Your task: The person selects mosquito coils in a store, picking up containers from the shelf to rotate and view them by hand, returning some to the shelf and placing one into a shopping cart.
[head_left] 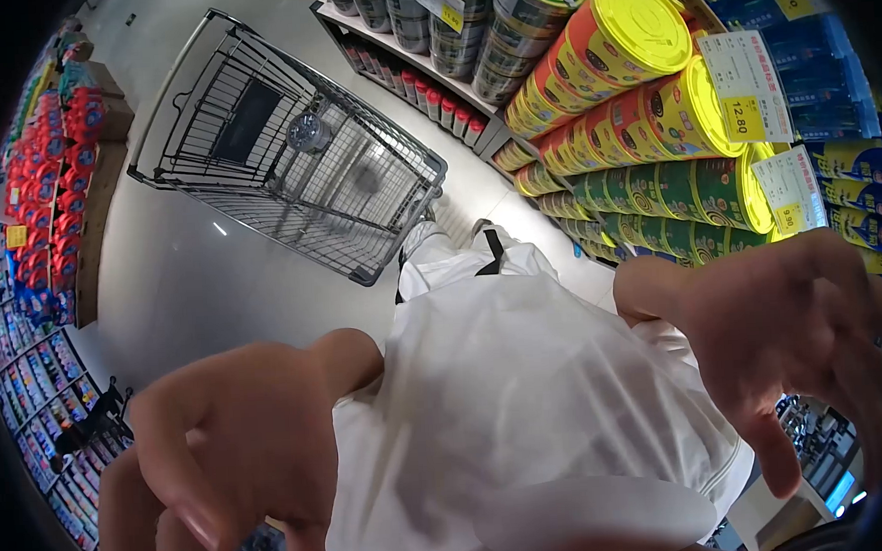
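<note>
Tubs point(652, 115) stacked in columns on the right: round, glossy yellow plastic lids, red-and-yellow printed walls, green-printed ones in the lower rows. Lids on, contents hidden. Stiff price cards point(745, 85) stand beside them; shiny blue packets point(819, 71) farther right.

Right hand point(763, 328) shows just below the green rows, nearest to them; depth gap unclear. Its grip is spread, thumb well apart from bent fingers. Left hand point(245, 435) at lower left, grip also spread, fingers loosely curled, some tips cut by frame edge.

Smooth white shirt point(527, 391) with soft folds between the hands. Wire-mesh cart point(248, 201) on the pale floor point(208, 293); roundish grey object point(307, 133) shows within its outline, can't tell what.
</note>
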### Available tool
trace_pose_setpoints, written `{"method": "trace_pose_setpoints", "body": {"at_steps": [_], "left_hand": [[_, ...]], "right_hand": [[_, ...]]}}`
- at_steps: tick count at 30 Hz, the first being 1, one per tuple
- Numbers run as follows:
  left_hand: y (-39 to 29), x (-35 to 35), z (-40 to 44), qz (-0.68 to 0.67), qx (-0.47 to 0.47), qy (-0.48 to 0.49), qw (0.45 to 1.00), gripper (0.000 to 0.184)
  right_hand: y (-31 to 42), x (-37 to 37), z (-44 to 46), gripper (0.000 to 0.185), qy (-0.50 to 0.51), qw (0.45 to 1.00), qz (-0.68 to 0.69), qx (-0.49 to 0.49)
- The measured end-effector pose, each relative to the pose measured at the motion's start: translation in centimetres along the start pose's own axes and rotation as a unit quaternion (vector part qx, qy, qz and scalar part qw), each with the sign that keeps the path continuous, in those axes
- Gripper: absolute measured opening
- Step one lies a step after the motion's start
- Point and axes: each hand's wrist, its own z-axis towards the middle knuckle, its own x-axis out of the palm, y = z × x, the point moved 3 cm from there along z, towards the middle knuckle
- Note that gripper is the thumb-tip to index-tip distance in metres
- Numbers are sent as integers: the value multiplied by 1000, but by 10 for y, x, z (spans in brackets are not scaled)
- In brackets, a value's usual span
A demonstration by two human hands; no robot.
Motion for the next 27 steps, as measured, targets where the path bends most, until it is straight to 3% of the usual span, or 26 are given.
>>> {"method": "trace_pose_setpoints", "body": {"at_steps": [2,3,5,6,8,12,15,17,20,24,27], "left_hand": [[-12,-18,2,151,-35,-127,980,62],[-23,-31,2,151,-34,-128,980,62],[-55,-67,-4,274,-53,-119,953,62],[-72,-86,-11,278,-50,-123,951,62],[-97,-124,-33,385,-165,-118,901,60],[-111,-192,-84,421,-258,-150,857,62],[-131,-249,-153,513,-319,-274,748,51],[-143,-290,-207,538,-380,-354,664,39],[-160,-354,-303,530,-491,-462,514,25],[-173,-424,-432,556,-601,-444,364,32],[-178,-477,-507,610,-699,-277,251,51]], "right_hand": [[-24,20,-10,41,-48,986,159,-8],[-33,24,-14,41,-47,986,159,-7],[-51,33,-26,27,76,986,138,57],[-64,43,-40,15,69,974,205,65],[-97,68,-48,13,151,948,249,128],[-125,92,-70,12,199,938,201,201],[-163,91,-88,16,287,929,115,206],[-199,85,-123,31,333,912,70,230],[-239,64,-185,36,421,803,-66,417],[-248,5,-289,34,419,663,-213,583],[-222,-51,-343,28,390,555,-299,671]]}}
